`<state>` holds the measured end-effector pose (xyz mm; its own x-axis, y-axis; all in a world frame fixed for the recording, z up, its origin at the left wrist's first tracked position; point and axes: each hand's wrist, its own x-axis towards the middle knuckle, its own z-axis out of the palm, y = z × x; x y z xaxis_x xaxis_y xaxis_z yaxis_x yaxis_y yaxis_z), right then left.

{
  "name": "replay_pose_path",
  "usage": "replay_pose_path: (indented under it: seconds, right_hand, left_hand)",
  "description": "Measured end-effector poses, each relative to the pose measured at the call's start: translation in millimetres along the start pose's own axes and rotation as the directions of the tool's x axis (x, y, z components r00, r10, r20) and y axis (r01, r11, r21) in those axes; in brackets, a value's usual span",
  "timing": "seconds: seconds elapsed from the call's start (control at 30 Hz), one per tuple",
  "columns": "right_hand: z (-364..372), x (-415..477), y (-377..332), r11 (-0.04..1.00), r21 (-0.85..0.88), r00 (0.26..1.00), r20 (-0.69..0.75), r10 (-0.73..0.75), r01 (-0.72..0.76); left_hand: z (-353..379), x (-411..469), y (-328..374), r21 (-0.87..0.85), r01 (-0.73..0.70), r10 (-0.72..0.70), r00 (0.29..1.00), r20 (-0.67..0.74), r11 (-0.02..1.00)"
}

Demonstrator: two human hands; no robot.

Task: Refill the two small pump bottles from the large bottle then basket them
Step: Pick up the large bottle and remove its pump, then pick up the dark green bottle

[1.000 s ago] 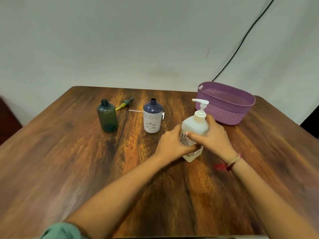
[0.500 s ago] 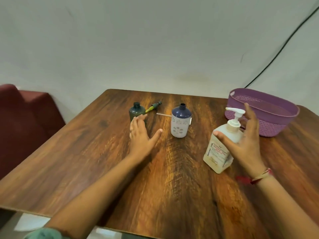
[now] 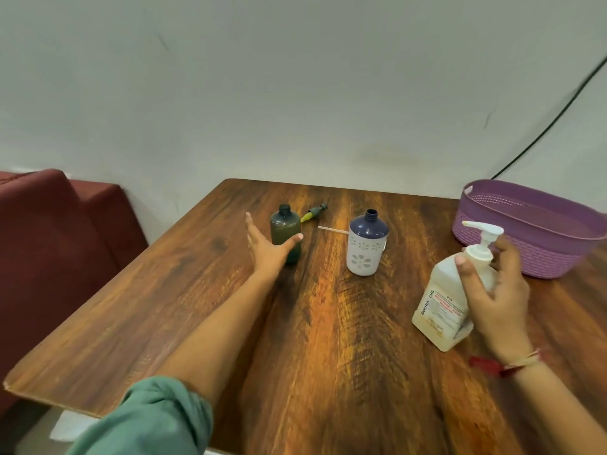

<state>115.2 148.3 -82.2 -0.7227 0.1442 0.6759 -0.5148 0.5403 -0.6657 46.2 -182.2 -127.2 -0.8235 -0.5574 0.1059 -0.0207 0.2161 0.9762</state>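
Left hand [image 3: 266,250] was spread open at the dark green translucent plastic bottle [image 3: 285,232], 11 o'clock. Right hand [image 3: 496,290] loosely cupped the white pump-top plastic bottle [image 3: 444,300], 3 o'clock. Advice: grip the body low, keep upright.

Soft even light, edges bowed — slight blur

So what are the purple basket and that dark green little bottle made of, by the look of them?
The purple basket looks like moulded matte plastic: one even colour, with a woven pattern pressed into its wall. The dark green bottle seems to be smooth tinted plastic, slightly see-through, with a threaded neck; glass can't be ruled out from sight alone.
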Motion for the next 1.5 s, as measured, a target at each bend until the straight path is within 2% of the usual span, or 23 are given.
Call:
replay_pose_path:
  seconds: [0.17, 0.33, 0.63, 0.77, 1.2, 1.5]
  right_hand:
    - [2, 0, 4, 1.0, -0.019, 1.0, 0.011, -0.023, 0.023]
    - [4, -1, 3, 0.999, -0.038, 1.0, -0.006, -0.001, 0.0]
    - [-1, 2, 2, 1.0, -0.002, 1.0, 0.031, 0.002, -0.002]
    - [-3, -2, 0, 1.0, 0.025, 0.998, 0.06, -0.009, 0.008]
    - [-19, -18, -11, 0.989, 0.147, 0.979, 0.202, -0.028, -0.002]
    - [-40, -19, -26, 0.974, 0.198, 0.958, 0.283, 0.052, -0.111]
  left_hand:
    - [6, 1, 3, 0.003, -0.096, 0.095, 0.994, 0.052, 0.995]
    - [8, -33, 15, -0.08, -0.138, 0.145, 0.985, 0.092, 0.987]
    - [24, -122, 53, -0.161, -0.307, 0.344, 0.881, 0.325, 0.938]
    - [30, -144, 66, -0.19, -0.279, 0.332, 0.868, 0.368, 0.941]
    - [33, -184, 58, -0.201, -0.096, 0.168, 0.909, 0.382, 0.975]
    - [14, -208, 65, -0.203, -0.124, 0.193, 0.91, 0.366, 0.971]
